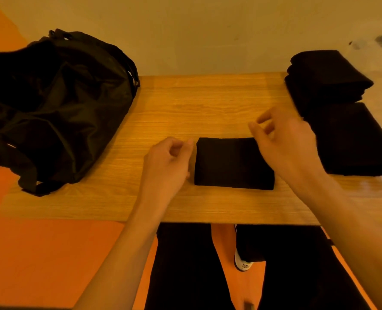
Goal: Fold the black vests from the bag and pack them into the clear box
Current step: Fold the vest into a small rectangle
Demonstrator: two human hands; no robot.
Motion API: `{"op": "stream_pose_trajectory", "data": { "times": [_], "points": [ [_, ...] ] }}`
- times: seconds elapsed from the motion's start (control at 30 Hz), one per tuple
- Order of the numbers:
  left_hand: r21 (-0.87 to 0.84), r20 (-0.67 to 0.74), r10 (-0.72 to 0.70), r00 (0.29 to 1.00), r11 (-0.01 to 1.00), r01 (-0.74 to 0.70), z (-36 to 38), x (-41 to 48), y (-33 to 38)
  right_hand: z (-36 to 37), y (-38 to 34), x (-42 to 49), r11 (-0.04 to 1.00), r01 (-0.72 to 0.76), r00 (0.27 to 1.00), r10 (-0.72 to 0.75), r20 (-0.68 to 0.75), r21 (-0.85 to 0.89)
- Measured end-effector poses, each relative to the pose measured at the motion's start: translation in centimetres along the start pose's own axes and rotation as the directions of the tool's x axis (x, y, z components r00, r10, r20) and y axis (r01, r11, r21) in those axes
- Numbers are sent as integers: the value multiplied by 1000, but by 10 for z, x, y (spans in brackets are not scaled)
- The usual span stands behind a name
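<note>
A wooden table [207,104] stands against a pale wall [207,30]. Orange floor [40,253] shows at the near left. A white shoe [242,262] rests on it between dark trouser legs [185,265].

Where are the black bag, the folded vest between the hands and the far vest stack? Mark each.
black bag [58,104]: head view, middle of its side panel.
folded vest [232,164]: head view, centre of its top face.
vest stack [326,71]: head view, top of the far pile.
</note>
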State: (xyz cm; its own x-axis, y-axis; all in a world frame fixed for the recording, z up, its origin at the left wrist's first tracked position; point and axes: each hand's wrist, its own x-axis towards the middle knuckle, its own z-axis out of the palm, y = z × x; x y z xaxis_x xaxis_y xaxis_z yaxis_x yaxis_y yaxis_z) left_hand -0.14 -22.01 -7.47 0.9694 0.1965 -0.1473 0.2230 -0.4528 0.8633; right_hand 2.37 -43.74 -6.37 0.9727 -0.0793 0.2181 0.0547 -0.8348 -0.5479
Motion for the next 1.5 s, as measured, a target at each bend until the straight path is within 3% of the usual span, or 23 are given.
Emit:
{"op": "stream_pose_trajectory", "data": {
  "times": [0.07,0.27,0.4,0.57,0.73,0.8,0.87,0.9,0.97,1.0,1.07,1.13,1.27,1.4,1.5],
  "points": [
    [15,-2,40,999,999,-40,7,16,4,-3,12,-11,990,-132,991,131,34,39],
    [-80,8,32,999,996,-31,31,36,6,3,24,-19,935,-257,966,251,53,244],
    [-164,-42,0,999,986,-6,37,34,5,6,26,-21,944,-268,963,262,59,192],
    [-176,-91,104,990,977,-118,38,32,5,5,25,-23,948,-252,968,247,48,196],
    [-62,-69,174,982,982,-178,38,38,3,3,22,-24,955,-255,966,246,76,151],
    [78,-136,257,957,966,-248,34,39,3,2,20,-25,980,-185,982,187,-26,74],
    [276,-228,446,866,882,-382,27,32,7,-1,13,-29,993,-20,979,-4,-202,-117],
    [356,-210,558,803,808,-469,25,24,11,-1,7,-31,979,70,968,-114,-223,-193],
    [459,-4,728,686,610,-645,30,6,15,5,-2,-37,943,211,961,-248,-121,-257],
    [471,138,735,664,540,-697,37,-1,14,11,-4,-39,928,245,965,-262,-23,-281],
    [490,397,588,705,514,-704,44,-5,9,22,-2,-41,903,256,961,-200,190,-346],
    [539,506,438,744,512,-668,43,5,0,28,7,-42,903,220,953,-118,280,-369],
    [577,474,323,819,589,-566,35,22,-12,30,19,-50,923,132,970,-45,240,-362],
    [621,458,293,839,571,-538,31,26,-14,29,19,-53,929,93,969,-1,248,-359],
    [559,395,291,871,676,-480,16,27,-14,24,20,-53,935,67,973,17,231,-348]
  ]
}}
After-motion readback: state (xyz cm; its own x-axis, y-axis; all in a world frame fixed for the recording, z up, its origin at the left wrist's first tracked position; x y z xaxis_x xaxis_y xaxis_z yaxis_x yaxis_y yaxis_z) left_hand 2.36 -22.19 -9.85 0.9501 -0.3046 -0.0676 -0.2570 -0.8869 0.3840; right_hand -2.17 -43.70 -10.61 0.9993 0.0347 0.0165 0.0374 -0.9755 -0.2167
